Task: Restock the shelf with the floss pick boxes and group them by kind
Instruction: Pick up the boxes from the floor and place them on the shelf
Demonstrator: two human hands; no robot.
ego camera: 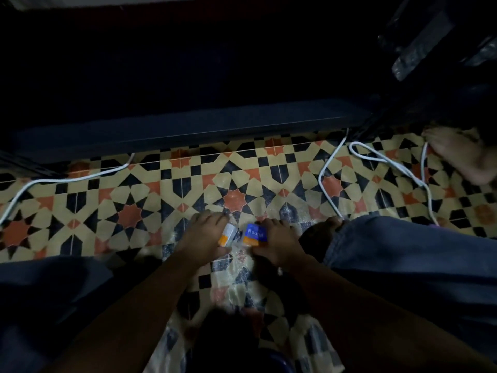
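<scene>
Boxes sit one in each of my hands, low over the tiled floor: my left hand curls round the white box, my right hand round the blue box, nearly touching.

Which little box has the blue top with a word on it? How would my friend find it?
Look at the patterned tile floor, low in the middle where two hands meet. The right hand holds the blue box, just beside the white box in the left hand. Both have orange at one end, but only this one is bright blue with white lettering.
</scene>
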